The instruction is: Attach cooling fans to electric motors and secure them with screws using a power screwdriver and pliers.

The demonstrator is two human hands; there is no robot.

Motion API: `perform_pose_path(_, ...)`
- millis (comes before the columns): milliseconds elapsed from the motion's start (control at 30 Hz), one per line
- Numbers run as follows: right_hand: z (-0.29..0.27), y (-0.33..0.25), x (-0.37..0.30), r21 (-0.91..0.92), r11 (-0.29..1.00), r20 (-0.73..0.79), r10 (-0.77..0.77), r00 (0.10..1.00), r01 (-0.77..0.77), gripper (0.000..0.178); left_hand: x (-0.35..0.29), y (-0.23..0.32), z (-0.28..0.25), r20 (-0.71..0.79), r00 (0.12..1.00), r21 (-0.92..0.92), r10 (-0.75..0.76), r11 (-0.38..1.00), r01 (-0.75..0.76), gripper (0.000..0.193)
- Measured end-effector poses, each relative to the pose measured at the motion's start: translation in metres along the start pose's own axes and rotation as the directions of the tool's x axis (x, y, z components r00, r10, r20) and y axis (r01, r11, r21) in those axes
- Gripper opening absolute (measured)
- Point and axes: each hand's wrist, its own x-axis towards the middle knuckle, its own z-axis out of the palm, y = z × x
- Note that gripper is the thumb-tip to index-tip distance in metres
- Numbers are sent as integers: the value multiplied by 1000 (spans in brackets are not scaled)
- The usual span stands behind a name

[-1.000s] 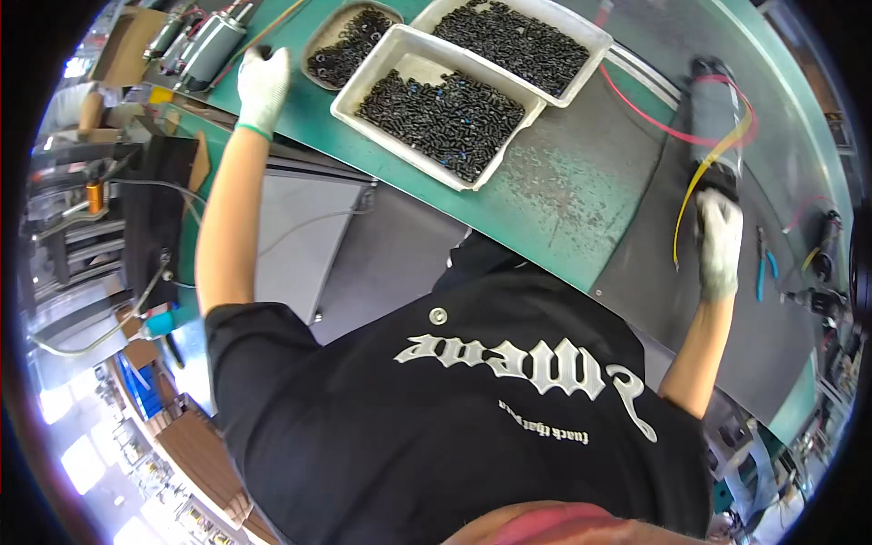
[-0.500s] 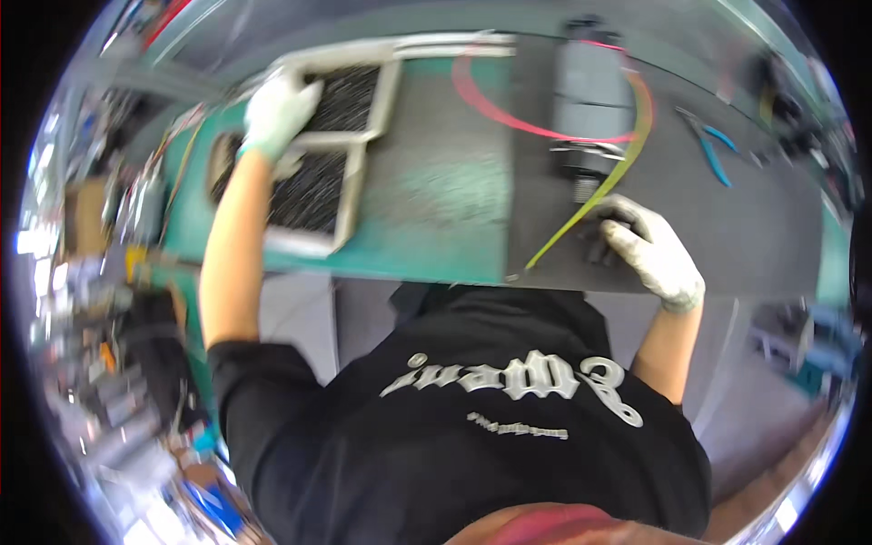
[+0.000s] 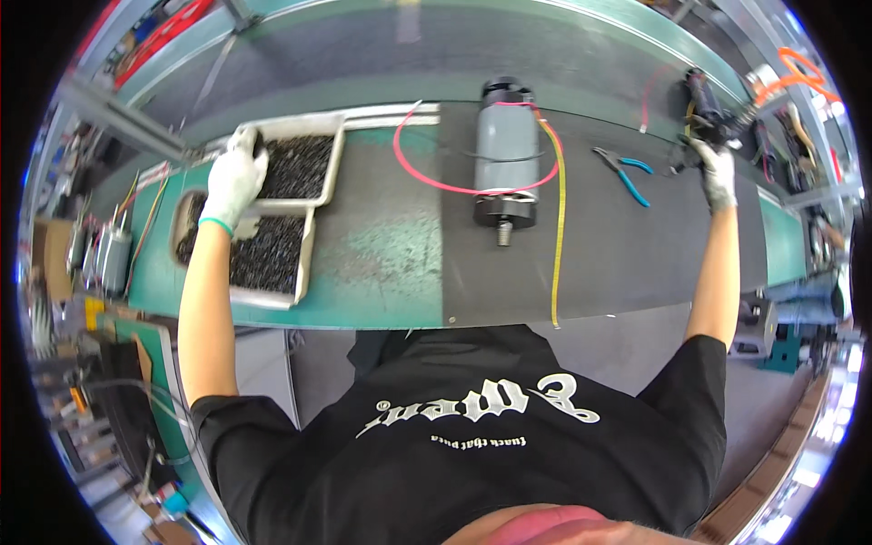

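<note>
My gloved left hand (image 3: 236, 182) is at the left edge of the upper of two pale trays (image 3: 338, 163), fingers curled towards the thumb. Whatever it holds is too small to make out. Small black parts, like screws, fill both trays (image 3: 307, 272). Far to the right, my gloved right hand (image 3: 718, 174) has its fingers closed at a black power tool (image 3: 701, 95) near an orange coiled hose (image 3: 799, 80). Between my hands lies a grey cylindrical motor (image 3: 507, 145) with a black end and metal shaft. A red tube (image 3: 422, 174) and a yellow sleeve (image 3: 559, 236) trail from it.
Blue-handled pliers (image 3: 629, 177) lie on the dark mat (image 3: 654, 263) right of the motor. Green worktop (image 3: 381, 295) shows on the left. A metal frame post (image 3: 127, 118) stands at the back left, near another grey motor (image 3: 113, 259).
My right hand has gone from beside the motor's shaft to the black tool at far right. The yellow sleeve now hangs straighter towards the front edge. My left hand stays at the upper tray.
</note>
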Motion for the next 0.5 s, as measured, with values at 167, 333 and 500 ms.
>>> perform_pose_path(167, 68, -108, -62, 707, 697, -149, -18, 989, 119, 46, -45, 96, -69, 258, 966, -941, -24, 221, 257, 22)
perform_pose_path(333, 92, -125, -111, 814, 581, -96, 108, 989, 16, 44, -122, 224, -37, 298, 927, -529, 229, -769, 360, 26)
perform_pose_path(500, 106, -112, -134, 812, 583, -108, 180, 978, -18, 41, -128, 284, -5, 345, 849, -246, 400, -835, 493, 21)
